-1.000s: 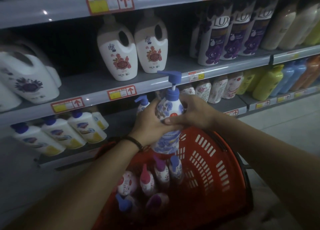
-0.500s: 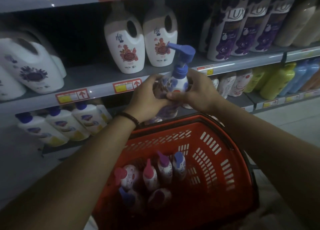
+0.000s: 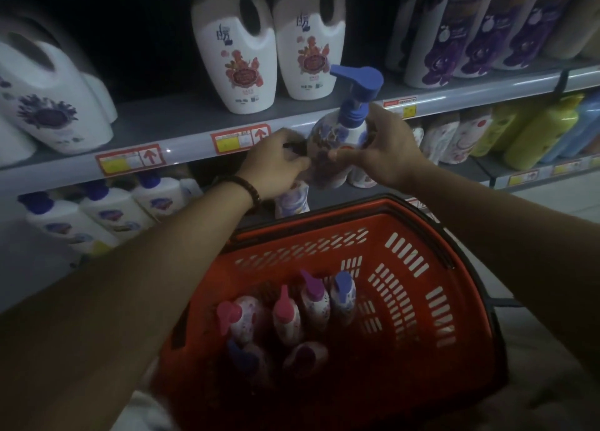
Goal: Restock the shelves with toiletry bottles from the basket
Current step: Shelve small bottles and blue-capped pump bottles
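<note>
A white pump bottle (image 3: 337, 135) with a blue floral label and blue pump head is upright in front of the middle shelf edge (image 3: 181, 145). My right hand (image 3: 380, 153) grips its right side. My left hand (image 3: 276, 167) pinches its lower left side, a dark bracelet on that wrist. Below stands the red basket (image 3: 406, 268), holding several pump bottles (image 3: 311, 304) with pink, purple and blue caps.
Two white handled jugs (image 3: 237, 64) stand on the middle shelf behind the held bottle, purple Lux bottles (image 3: 454, 41) to the right, large white jugs (image 3: 48, 106) at left. The lower shelf carries blue-capped white bottles (image 3: 107, 210) at left and green and blue bottles (image 3: 545, 132) at right.
Both hands have lifted the bottle out of the basket up to the level of the middle shelf edge. The view has come closer to the shelves.
</note>
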Motion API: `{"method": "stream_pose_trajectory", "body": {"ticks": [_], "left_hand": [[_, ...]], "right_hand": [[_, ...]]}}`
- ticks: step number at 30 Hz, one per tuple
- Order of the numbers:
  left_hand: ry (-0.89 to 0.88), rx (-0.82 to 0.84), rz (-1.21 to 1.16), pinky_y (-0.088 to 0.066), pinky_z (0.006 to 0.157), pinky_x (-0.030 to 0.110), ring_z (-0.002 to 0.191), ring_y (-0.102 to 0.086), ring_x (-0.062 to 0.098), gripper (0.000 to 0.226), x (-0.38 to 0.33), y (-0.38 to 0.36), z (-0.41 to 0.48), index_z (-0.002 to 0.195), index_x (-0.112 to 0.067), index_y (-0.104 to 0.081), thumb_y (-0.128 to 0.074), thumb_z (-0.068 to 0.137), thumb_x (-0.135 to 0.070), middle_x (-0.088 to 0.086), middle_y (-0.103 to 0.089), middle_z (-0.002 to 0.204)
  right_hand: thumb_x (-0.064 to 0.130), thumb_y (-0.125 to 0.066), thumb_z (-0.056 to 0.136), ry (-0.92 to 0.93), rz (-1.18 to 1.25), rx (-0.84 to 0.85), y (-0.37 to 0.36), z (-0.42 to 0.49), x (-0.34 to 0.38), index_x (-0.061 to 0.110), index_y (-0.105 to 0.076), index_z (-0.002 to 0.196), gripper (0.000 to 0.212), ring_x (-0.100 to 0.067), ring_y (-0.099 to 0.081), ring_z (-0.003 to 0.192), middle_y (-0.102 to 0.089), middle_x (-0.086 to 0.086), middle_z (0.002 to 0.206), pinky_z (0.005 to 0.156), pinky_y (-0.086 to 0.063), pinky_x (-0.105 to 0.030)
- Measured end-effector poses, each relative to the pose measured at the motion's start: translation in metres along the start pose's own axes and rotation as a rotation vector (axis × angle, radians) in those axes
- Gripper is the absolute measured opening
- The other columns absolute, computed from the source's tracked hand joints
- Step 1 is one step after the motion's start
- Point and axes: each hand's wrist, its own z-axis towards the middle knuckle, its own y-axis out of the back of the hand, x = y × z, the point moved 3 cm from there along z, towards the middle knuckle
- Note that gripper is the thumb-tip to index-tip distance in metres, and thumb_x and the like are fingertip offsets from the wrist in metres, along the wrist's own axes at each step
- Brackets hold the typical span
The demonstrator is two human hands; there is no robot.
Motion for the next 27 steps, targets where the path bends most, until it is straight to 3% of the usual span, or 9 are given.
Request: {"method": "stream_pose_trajectory", "body": {"ticks": [3, 6, 8, 12, 16, 19, 21, 23, 27], "left_hand": [[0.125, -0.041, 0.140, -0.057, 0.086, 0.035, 0.098, -0.070, 0.022, 0.025, 0.023, 0.006, 0.004, 0.119, -0.019, -0.070, -0.076, 0.095, -0.026, 0.003, -0.072, 0.109], [0.253, 0.032, 0.266, -0.054, 0.079, 0.033, 0.091, -0.068, 0.025, 0.013, 0.050, 0.005, 0.010, 0.099, -0.021, -0.072, -0.073, 0.098, -0.034, 0.007, -0.074, 0.106], [0.359, 0.113, 0.342, -0.059, 0.086, 0.038, 0.098, -0.067, 0.028, 0.033, 0.067, 0.002, 0.013, 0.115, -0.015, -0.072, -0.074, 0.096, -0.042, 0.009, -0.070, 0.114], [0.441, 0.114, 0.351, -0.059, 0.096, 0.049, 0.113, -0.065, 0.032, 0.079, 0.089, -0.001, 0.027, 0.143, -0.011, -0.056, -0.082, 0.084, -0.055, 0.011, -0.062, 0.135], [0.430, 0.043, 0.218, -0.056, 0.101, 0.054, 0.127, -0.059, 0.034, 0.096, 0.109, -0.005, 0.043, 0.156, -0.023, -0.037, -0.088, 0.079, -0.049, 0.008, -0.053, 0.151], [0.361, 0.047, 0.114, -0.057, 0.098, 0.049, 0.127, -0.058, 0.031, 0.089, 0.113, -0.011, 0.049, 0.158, -0.027, -0.035, -0.087, 0.086, -0.036, 0.003, -0.051, 0.150], [0.256, 0.030, 0.066, -0.055, 0.083, 0.033, 0.116, -0.061, 0.024, 0.070, 0.111, -0.017, 0.054, 0.150, -0.023, -0.049, -0.085, 0.090, -0.025, -0.002, -0.059, 0.132], [0.178, 0.030, 0.056, -0.049, 0.074, 0.027, 0.107, -0.065, 0.019, 0.055, 0.112, -0.025, 0.060, 0.139, -0.021, -0.061, -0.084, 0.090, -0.022, -0.003, -0.067, 0.122], [0.178, 0.049, 0.020, -0.051, 0.088, 0.032, 0.108, -0.065, 0.019, 0.056, 0.120, -0.035, 0.071, 0.139, -0.019, -0.061, -0.085, 0.089, -0.024, 0.001, -0.070, 0.126]], "right_hand": [[0.027, -0.094, 0.077, -0.026, 0.008, 0.006, -0.003, 0.005, -0.014, 0.026, -0.064, 0.111, 0.046, 0.015, -0.058, 0.071, -0.062, 0.021, 0.086, 0.064, -0.038, -0.004], [0.033, -0.094, 0.075, -0.026, -0.035, 0.055, -0.007, 0.006, -0.024, 0.030, -0.064, 0.115, 0.050, 0.009, -0.061, 0.075, -0.067, 0.019, 0.092, 0.069, -0.043, -0.013], [0.029, -0.094, 0.076, -0.017, -0.062, 0.090, -0.010, 0.005, -0.032, 0.033, -0.061, 0.112, 0.049, 0.019, -0.058, 0.072, -0.062, 0.024, 0.084, 0.064, -0.037, -0.003], [0.028, -0.094, 0.077, -0.023, -0.118, 0.149, -0.018, 0.006, -0.048, 0.026, -0.066, 0.115, 0.047, 0.026, -0.054, 0.077, -0.058, 0.029, 0.087, 0.063, -0.036, 0.001], [0.026, -0.094, 0.075, -0.017, -0.172, 0.180, -0.026, 0.012, -0.061, 0.031, -0.064, 0.115, 0.051, 0.022, -0.055, 0.076, -0.054, 0.029, 0.086, 0.062, -0.034, -0.001], [0.024, -0.094, 0.074, -0.028, -0.203, 0.211, -0.034, 0.017, -0.073, 0.025, -0.067, 0.124, 0.056, 0.000, -0.056, 0.074, -0.058, 0.022, 0.089, 0.066, -0.037, -0.017], [0.025, -0.094, 0.075, -0.041, -0.221, 0.231, -0.039, 0.020, -0.080, 0.022, -0.067, 0.127, 0.058, -0.012, -0.056, 0.082, -0.061, 0.013, 0.098, 0.073, -0.038, -0.026], [0.025, -0.093, 0.076, -0.070, -0.231, 0.253, -0.045, 0.023, -0.088, 0.021, -0.067, 0.125, 0.056, -0.014, -0.058, 0.085, -0.062, 0.012, 0.098, 0.076, -0.040, -0.028], [0.024, -0.095, 0.075, -0.153, -0.245, 0.330, -0.060, 0.030, -0.101, 0.021, -0.068, 0.120, 0.053, -0.008, -0.055, 0.076, -0.058, 0.015, 0.092, 0.068, -0.039, -0.028]]}}
